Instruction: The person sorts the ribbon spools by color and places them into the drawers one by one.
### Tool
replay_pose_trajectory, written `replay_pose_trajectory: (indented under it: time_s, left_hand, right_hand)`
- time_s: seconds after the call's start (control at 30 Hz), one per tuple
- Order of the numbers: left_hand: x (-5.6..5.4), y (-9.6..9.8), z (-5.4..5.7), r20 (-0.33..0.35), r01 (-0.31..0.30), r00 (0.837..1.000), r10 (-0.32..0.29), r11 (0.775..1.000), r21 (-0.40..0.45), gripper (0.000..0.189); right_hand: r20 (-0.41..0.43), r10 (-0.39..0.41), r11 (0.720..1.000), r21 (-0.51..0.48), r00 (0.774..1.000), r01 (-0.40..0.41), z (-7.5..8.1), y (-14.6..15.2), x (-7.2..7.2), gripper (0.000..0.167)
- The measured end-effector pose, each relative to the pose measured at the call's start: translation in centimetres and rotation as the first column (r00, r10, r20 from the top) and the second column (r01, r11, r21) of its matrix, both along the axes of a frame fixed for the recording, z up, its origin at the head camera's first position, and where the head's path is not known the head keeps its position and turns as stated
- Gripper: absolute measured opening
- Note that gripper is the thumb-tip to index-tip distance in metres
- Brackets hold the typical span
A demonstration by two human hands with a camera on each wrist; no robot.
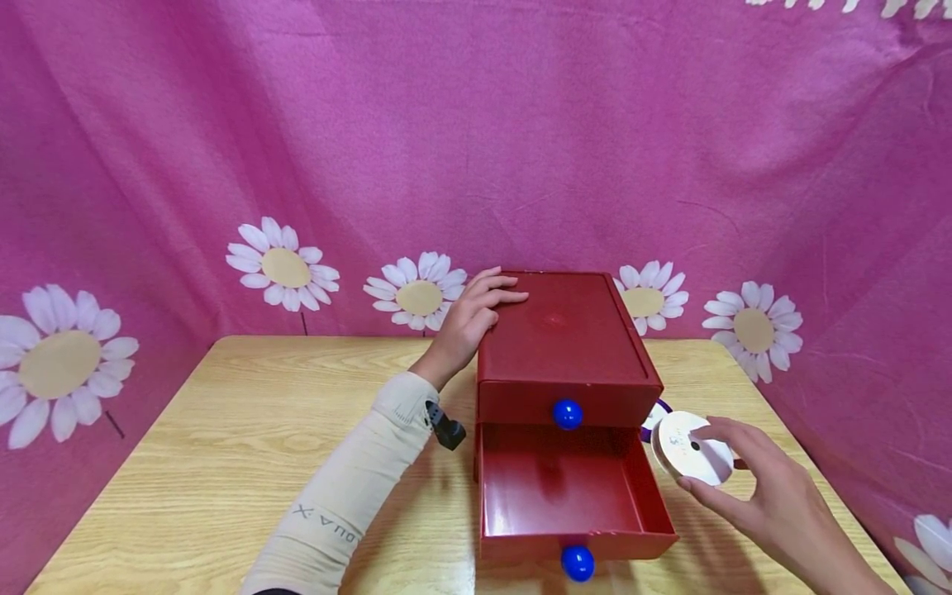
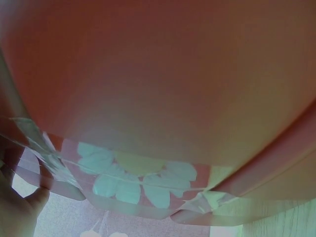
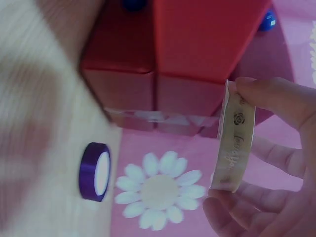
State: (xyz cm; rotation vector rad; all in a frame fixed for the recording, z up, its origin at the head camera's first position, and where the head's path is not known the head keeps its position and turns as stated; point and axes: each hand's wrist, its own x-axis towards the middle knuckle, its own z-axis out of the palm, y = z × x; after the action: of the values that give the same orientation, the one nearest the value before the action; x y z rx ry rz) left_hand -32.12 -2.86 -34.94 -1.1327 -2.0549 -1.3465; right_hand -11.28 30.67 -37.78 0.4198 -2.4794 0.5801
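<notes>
My left hand rests on the left edge of the red two-drawer box, fingers lying over its top. In the left wrist view the box's side fills most of the picture, and part of the hand shows at the lower left. The lower drawer is pulled out, with its bare inside showing; the upper drawer is closed. To the right of the box, my right hand pinches a ribbon spool by its rim. Its cream ribbon bears dark printed lettering and a rose.
A purple ribbon spool stands on the wooden table to the right of the box, partly hidden in the head view. Blue round knobs stick out from the drawer fronts. A pink curtain with daisies hangs behind and at both sides.
</notes>
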Motion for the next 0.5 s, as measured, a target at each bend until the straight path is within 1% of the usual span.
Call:
replay_pose_trajectory:
  time_s: [0.17,0.27,0.4,0.5]
  left_hand:
    - [0.0,0.0,0.0,0.004,0.000,1.000,0.000,1.000,0.002,0.050]
    - [-0.1,0.1,0.0,0.003,0.003,1.000,-0.003,1.000,0.004,0.049]
    - [-0.1,0.1,-0.1,-0.003,0.005,1.000,-0.005,1.000,0.004,0.049]
    - [-0.1,0.2,-0.1,-0.006,0.004,1.000,-0.004,1.000,0.005,0.049]
  right_hand:
    - [-0.047,0.061,0.998,-0.018,0.997,-0.062,1.4,-0.6,0.8,0.059]
    - [-0.061,0.099,0.995,-0.017,0.993,-0.100,2.2,-1.1,1.4,0.060]
    - [-0.055,0.146,0.989,-0.006,0.988,-0.146,3.0,-1.9,2.0,0.060]
    - [-0.046,0.200,0.980,0.009,0.979,-0.200,3.4,-2.6,2.2,0.060]
